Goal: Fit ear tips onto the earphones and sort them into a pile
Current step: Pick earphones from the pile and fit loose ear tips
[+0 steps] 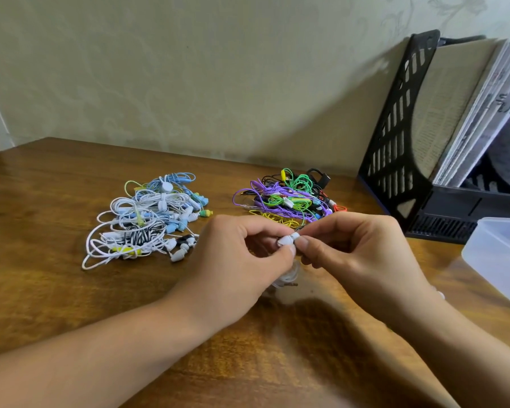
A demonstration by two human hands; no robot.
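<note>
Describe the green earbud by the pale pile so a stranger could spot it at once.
Start at the wooden table and find the left-hand pile of white and pale blue earphones. At that pile's right edge lies the green earbud, the only green bud there; the buds around it are white or blue.

Both forearms enter from the bottom of the frame, the left from the lower left corner, the right from the lower right, and converge just below the centre. The left hand [236, 260] has curled fingers, its thumb and forefinger pinching a small white piece. The right hand [362, 254] mirrors it, knuckles up, thumb and forefinger pinching the same piece from the right. The fingertips seem to touch.
</note>
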